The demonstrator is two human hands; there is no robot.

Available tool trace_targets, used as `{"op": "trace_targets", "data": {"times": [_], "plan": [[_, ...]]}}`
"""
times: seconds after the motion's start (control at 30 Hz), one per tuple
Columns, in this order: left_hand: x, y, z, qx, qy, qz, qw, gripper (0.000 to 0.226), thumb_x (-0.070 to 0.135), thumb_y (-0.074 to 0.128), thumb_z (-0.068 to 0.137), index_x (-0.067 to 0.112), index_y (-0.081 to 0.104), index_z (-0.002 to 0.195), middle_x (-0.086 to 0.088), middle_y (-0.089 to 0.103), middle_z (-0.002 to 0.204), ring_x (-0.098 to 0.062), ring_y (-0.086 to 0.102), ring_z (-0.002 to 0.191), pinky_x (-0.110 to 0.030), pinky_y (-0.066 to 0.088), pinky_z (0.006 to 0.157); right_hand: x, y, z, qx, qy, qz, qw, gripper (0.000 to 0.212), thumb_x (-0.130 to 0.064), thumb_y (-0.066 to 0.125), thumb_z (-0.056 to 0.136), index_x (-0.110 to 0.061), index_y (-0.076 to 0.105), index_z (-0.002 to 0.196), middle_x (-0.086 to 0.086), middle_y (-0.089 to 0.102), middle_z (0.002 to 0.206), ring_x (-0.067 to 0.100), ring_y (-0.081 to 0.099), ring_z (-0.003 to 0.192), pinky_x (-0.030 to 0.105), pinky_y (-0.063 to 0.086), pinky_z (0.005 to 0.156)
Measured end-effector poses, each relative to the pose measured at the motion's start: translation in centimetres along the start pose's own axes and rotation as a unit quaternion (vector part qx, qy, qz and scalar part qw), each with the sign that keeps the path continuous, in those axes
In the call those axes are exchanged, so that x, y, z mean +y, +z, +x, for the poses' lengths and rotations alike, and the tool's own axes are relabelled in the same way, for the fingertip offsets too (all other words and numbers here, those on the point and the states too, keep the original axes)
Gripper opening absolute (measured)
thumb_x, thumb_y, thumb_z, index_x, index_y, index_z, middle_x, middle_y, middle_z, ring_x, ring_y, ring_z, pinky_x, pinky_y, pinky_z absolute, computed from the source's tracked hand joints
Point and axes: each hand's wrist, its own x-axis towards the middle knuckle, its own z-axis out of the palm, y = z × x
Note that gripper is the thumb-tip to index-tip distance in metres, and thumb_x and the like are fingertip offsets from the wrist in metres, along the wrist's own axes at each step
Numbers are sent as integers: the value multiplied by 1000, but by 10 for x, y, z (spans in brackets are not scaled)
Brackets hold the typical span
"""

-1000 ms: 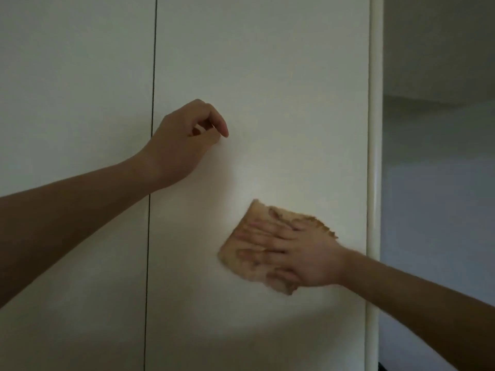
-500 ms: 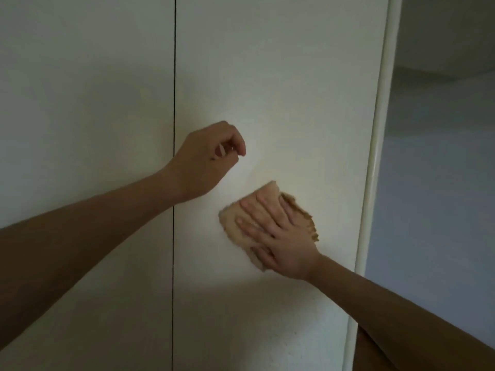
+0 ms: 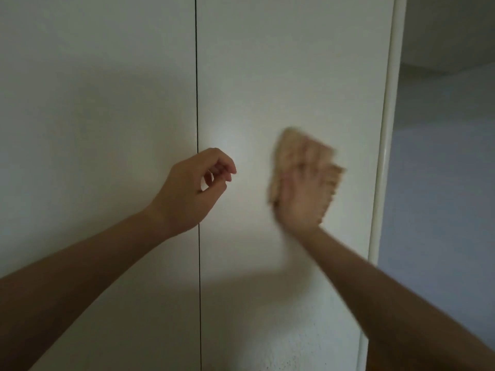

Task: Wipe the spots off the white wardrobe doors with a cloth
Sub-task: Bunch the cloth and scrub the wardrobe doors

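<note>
The left hand [image 3: 192, 191] is hovering raised, its arm coming in from the lower left, its fingers loosely curled and holding nothing. The right hand [image 3: 302, 196], blurred, is lying flat, palm forward, fingers stretching upward, its arm rising from the lower right.

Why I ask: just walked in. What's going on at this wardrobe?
A person is wiping the right-hand white wardrobe door with a tan cloth, pressed flat against it under the right hand; both are motion-blurred. The left hand hangs near the gap between the two doors, fingers loosely curled, holding nothing. Whether it touches the door cannot be told.
</note>
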Motion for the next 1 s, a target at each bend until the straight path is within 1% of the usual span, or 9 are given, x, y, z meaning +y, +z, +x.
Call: {"op": "trace_targets", "data": {"times": [0.1,0.2,0.3,0.43,0.53,0.63,0.73,0.83,1.0], "plan": [[-5,-3,-11,15,-26,-6,1000,23,-3,54,86,14,63,97,1,68,85,-11,60,80,-22,48,72,-48,9,-112,-135,-415,24,899,60,-40,36,108,-29,21,164,4,11,174,35,4,160,64,13,126],[-10,-13,-28,22,-55,-1,998,29,-8,56,88,15,60,103,1,67,86,-16,59,77,-25,47,70,-24,4,-130,-203,-564,46,799,55,-40,36,110,-33,25,164,-5,13,174,19,-2,161,46,45,111],[-16,-33,-40,25,-62,28,997,32,-9,57,87,19,57,103,3,66,86,-16,58,77,-19,46,70,-8,-7,-46,-142,-532,34,834,56,-45,38,108,-30,33,161,-2,21,172,22,15,160,49,21,127],[-23,-66,-49,70,-94,51,992,33,-8,57,85,20,58,102,1,68,88,-11,60,78,-11,44,72,-33,-38,77,6,-233,96,968,59,-41,31,109,-22,25,164,9,18,173,30,17,159,55,14,127],[-23,-85,-64,85,-105,49,990,30,-8,57,85,15,58,105,-1,68,88,-11,59,77,-14,45,72,-95,-27,65,48,-93,80,991,59,-38,29,110,-22,18,166,10,12,174,33,7,161,57,8,128],[-25,-102,-88,84,-122,65,987,31,-9,59,86,13,57,107,1,68,89,-12,60,78,-13,45,72,-150,8,-54,-21,-291,87,953,61,-39,41,106,-26,26,164,9,18,172,37,6,160,57,6,128],[-30,-119,-113,67,-153,71,983,34,-11,60,87,17,56,106,3,68,88,-11,60,78,-16,45,71,-151,25,-192,-142,-583,88,795,56,-41,55,100,-31,44,155,-3,33,168,25,12,159,42,32,121],[-28,-139,-138,53,-171,75,981,33,-6,60,86,22,56,103,4,68,88,-14,59,77,-20,45,70,-136,21,-181,-200,-686,78,696,50,-45,71,91,-36,62,139,-14,51,155,10,39,142,28,44,104],[-31,-166,-142,47,-194,83,976,33,-12,60,86,18,59,99,1,69,88,-13,59,78,-17,44,71,-157,-11,6,-28,-518,73,852,55,-43,44,104,-26,45,156,6,36,166,31,42,147,50,25,122]]}}
